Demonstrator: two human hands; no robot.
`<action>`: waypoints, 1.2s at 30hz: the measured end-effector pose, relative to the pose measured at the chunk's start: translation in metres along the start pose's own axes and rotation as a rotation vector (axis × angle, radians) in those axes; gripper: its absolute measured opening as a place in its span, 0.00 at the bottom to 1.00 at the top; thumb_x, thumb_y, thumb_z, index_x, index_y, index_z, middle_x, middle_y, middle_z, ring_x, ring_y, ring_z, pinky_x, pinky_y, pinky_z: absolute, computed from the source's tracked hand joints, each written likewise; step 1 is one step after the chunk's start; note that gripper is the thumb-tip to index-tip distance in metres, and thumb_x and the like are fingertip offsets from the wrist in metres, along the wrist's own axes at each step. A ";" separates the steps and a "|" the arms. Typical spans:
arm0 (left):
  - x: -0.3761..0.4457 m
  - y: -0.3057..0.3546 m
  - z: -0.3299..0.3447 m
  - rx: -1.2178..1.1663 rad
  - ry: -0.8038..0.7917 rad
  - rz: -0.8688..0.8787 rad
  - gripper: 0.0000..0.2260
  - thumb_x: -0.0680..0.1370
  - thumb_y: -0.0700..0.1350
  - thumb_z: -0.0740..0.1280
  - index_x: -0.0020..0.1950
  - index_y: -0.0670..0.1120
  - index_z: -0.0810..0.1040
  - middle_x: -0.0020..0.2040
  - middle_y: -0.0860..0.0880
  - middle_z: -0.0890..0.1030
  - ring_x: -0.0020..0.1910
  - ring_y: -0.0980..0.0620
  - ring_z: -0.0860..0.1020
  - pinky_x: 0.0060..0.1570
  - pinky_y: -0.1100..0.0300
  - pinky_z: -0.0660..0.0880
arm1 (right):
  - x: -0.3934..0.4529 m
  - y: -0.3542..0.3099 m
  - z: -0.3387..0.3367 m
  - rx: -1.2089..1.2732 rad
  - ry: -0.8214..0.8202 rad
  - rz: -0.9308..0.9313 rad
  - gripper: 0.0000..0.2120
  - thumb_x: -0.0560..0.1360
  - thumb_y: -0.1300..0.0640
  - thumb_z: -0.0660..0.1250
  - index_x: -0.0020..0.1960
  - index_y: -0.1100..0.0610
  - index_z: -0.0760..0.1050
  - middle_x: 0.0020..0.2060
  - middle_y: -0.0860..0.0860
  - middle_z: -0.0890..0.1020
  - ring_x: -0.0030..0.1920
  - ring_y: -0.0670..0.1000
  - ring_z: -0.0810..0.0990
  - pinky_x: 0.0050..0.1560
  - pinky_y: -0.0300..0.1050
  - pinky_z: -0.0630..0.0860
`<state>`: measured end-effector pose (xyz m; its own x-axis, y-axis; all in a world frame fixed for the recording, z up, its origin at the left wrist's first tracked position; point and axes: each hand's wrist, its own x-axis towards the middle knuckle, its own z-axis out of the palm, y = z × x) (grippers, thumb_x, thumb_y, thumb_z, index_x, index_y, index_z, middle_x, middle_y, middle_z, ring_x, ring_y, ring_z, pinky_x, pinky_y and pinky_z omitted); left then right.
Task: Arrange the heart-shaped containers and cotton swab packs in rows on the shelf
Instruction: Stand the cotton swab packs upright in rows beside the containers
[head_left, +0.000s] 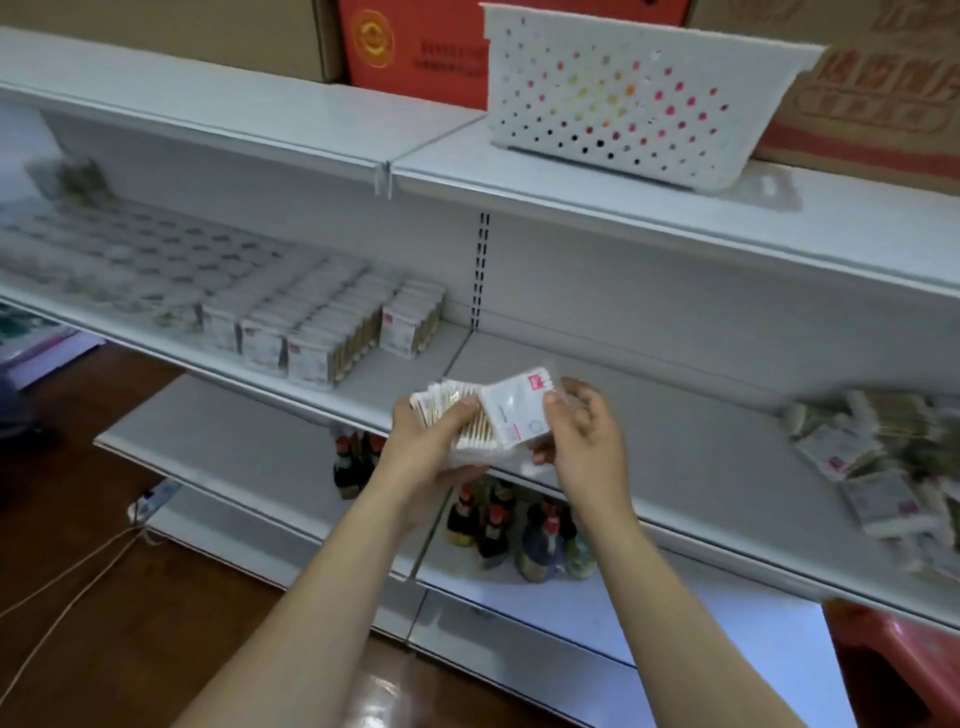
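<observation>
swab packs (485, 423) between both hands (519, 441)

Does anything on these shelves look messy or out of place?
Yes. At the right end of the middle shelf, a loose heap of cotton swab packs lies jumbled at all angles, unlike the neat rows of packs at left. The white basket on the top shelf also sits askew.

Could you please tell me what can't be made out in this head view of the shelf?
- Far-left rows: motion blur hides what they are.
- Loose pile: blurred, cut by the right edge.
- Basket contents: only coloured specks through holes.
- Packs in the left hand: count unclear, overlapping.
</observation>
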<state>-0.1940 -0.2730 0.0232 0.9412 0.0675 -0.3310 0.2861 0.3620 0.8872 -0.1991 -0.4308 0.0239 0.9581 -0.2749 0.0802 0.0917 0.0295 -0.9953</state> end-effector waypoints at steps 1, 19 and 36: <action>0.005 0.003 -0.009 0.007 -0.001 -0.004 0.23 0.76 0.47 0.74 0.66 0.49 0.66 0.58 0.44 0.81 0.53 0.45 0.83 0.44 0.43 0.83 | 0.003 0.001 0.011 -0.013 0.008 -0.006 0.06 0.80 0.58 0.67 0.56 0.53 0.73 0.43 0.55 0.84 0.30 0.49 0.79 0.30 0.47 0.76; 0.147 0.122 -0.126 0.012 0.152 0.186 0.36 0.76 0.48 0.74 0.78 0.52 0.58 0.72 0.45 0.69 0.59 0.46 0.77 0.37 0.53 0.82 | 0.140 0.090 0.181 -0.634 -0.153 -0.346 0.18 0.79 0.62 0.67 0.66 0.49 0.77 0.59 0.53 0.73 0.46 0.46 0.76 0.55 0.44 0.77; 0.202 0.160 -0.185 0.059 -0.176 0.049 0.30 0.76 0.45 0.74 0.74 0.53 0.64 0.64 0.52 0.69 0.51 0.56 0.77 0.42 0.46 0.83 | 0.142 0.116 0.229 -0.946 0.061 -0.278 0.17 0.79 0.57 0.67 0.67 0.55 0.74 0.63 0.55 0.74 0.55 0.59 0.80 0.52 0.50 0.78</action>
<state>0.0082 -0.0293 0.0391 0.9696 -0.0816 -0.2306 0.2446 0.3070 0.9198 0.0097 -0.2465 -0.0677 0.9172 -0.2056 0.3412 0.0313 -0.8167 -0.5762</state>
